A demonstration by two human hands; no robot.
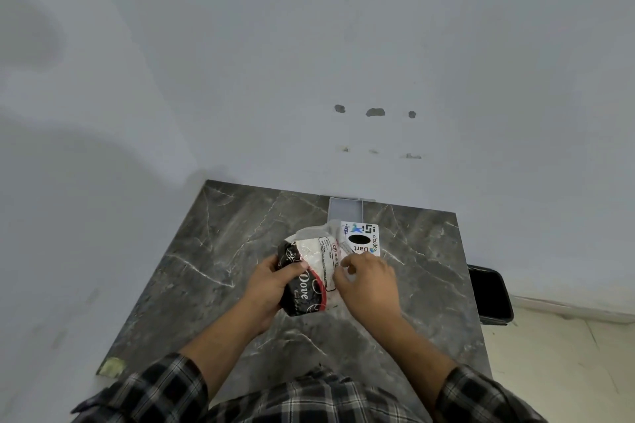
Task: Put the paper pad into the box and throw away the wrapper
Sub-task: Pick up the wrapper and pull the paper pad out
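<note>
A plain room, likely a home: bare patched wall (343, 62), marble-look table (213, 268), tiled floor (567, 371)

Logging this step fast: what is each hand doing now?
Left hand: closed on the black packet.
Right hand: pinching the clear wrapper.

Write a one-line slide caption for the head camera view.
Both hands work a wrapped paper pad on a dark marble table: left hand grips it, right hand picks at the wrapper beside a white box.
</note>
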